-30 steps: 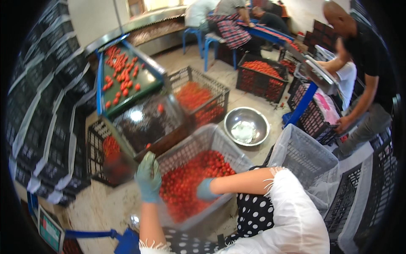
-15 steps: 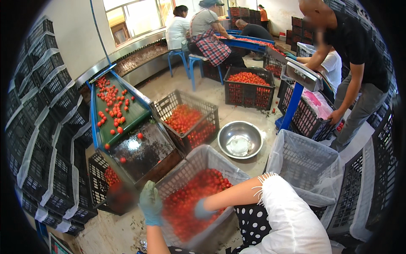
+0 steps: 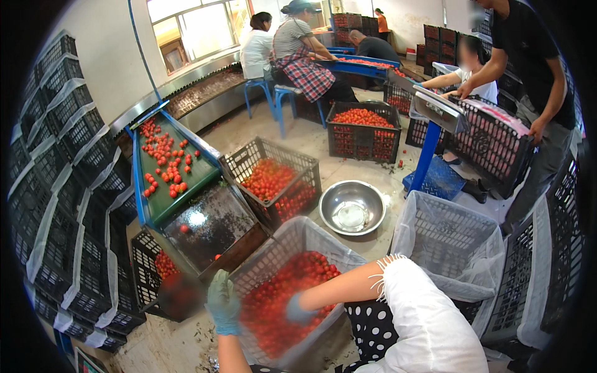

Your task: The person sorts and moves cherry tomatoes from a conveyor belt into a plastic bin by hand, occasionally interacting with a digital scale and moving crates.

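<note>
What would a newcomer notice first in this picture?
First comes the lined crate of small red tomatoes at the bottom centre, with the gloved left hand on its rim and the gloved right hand down among the fruit. Next, the green sorting belt at the left carries scattered tomatoes, and a shiny steel bowl sits on the floor in the middle.
</note>
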{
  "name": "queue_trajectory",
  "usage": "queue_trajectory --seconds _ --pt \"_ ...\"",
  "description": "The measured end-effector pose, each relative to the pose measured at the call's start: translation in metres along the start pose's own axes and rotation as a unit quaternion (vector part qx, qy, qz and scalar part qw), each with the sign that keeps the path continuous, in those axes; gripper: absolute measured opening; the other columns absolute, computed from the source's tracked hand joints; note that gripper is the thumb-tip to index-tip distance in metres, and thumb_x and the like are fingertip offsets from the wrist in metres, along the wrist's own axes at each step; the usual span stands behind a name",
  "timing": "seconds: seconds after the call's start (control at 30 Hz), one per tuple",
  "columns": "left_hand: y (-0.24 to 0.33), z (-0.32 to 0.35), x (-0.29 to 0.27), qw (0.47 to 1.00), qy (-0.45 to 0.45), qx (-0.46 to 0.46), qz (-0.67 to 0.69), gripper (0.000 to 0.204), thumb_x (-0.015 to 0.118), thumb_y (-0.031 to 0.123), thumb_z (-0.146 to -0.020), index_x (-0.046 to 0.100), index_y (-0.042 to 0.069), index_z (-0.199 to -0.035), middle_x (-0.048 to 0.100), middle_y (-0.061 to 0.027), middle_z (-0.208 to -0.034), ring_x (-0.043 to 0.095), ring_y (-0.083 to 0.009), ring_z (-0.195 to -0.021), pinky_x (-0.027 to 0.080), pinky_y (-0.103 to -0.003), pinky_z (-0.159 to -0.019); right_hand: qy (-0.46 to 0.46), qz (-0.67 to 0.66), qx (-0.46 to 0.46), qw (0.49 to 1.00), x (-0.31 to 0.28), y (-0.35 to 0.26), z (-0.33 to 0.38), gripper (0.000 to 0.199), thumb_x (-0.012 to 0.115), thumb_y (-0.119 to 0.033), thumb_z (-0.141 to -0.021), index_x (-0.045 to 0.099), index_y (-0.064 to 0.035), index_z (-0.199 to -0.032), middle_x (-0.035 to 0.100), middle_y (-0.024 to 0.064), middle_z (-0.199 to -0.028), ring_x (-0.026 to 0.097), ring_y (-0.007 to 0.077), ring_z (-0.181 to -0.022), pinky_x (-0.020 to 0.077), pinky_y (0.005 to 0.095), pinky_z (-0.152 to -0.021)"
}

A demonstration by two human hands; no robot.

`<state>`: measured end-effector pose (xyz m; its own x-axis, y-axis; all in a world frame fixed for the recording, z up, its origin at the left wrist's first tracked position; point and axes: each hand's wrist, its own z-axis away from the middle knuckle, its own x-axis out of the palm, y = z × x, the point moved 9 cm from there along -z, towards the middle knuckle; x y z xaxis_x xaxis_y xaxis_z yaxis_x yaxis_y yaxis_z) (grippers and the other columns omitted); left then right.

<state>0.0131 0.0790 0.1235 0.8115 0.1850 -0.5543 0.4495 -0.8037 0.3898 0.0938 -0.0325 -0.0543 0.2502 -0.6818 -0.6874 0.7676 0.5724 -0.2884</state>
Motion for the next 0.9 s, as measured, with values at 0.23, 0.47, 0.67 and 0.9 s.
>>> queue_trajectory --seconds 0.23,0.47,0.67,0.9 --pt "-0.001 0.001 -0.005 1.0 0.008 -0.001 -0.004 0.023 0.06 0.006 -0.085 0.065 0.002 -0.107 0.066 -0.0145 -0.106 0.063 -0.029 -0.098 0.05 -0.036 -0.085 -0.031 -0.029 0.004 0.999 -0.008 -0.005 0.011 0.025 0.057 -0.027 -0.081 0.069 -0.0097 -0.095 0.069 0.0095 -0.08 0.066 0.0277 -0.076 0.0508 0.0431 -0.065" --pt "0.007 -0.002 -0.008 1.0 0.026 -0.001 -0.003 0.019 0.064 0.008 -0.082 0.068 0.005 -0.101 0.068 -0.014 -0.098 0.067 -0.0296 -0.09 0.052 -0.037 -0.084 0.049 -0.014 -0.047 0.998 -0.012 -0.006 0.009 0.031 0.056 -0.033 -0.082 0.068 -0.0103 -0.1 0.067 0.0146 -0.098 0.063 0.0319 -0.09 0.0494 0.0474 -0.074" --pt "0.01 -0.004 -0.013 1.0 0.002 0.015 -0.026 0.024 0.063 0.006 -0.084 0.066 0.006 -0.107 0.067 -0.0119 -0.105 0.065 -0.0269 -0.096 0.051 -0.034 -0.085 -0.062 -0.008 0.005 0.998 -0.009 -0.005 0.011 0.033 0.054 -0.036 -0.084 0.068 -0.0096 -0.099 0.068 0.0135 -0.094 0.062 0.0336 -0.089 0.0485 0.0481 -0.075" --pt "0.02 -0.008 -0.018 0.999 -0.002 0.003 -0.052 0.023 0.064 0.011 -0.083 0.067 0.008 -0.105 0.067 -0.0102 -0.105 0.066 -0.0254 -0.094 0.053 -0.033 -0.08 -0.078 -0.01 0.01 0.997 0.001 0.003 0.004 0.037 0.053 -0.04 -0.088 0.066 -0.0074 -0.1 0.067 0.0131 -0.092 0.062 0.0338 -0.088 0.0474 0.0476 -0.077"
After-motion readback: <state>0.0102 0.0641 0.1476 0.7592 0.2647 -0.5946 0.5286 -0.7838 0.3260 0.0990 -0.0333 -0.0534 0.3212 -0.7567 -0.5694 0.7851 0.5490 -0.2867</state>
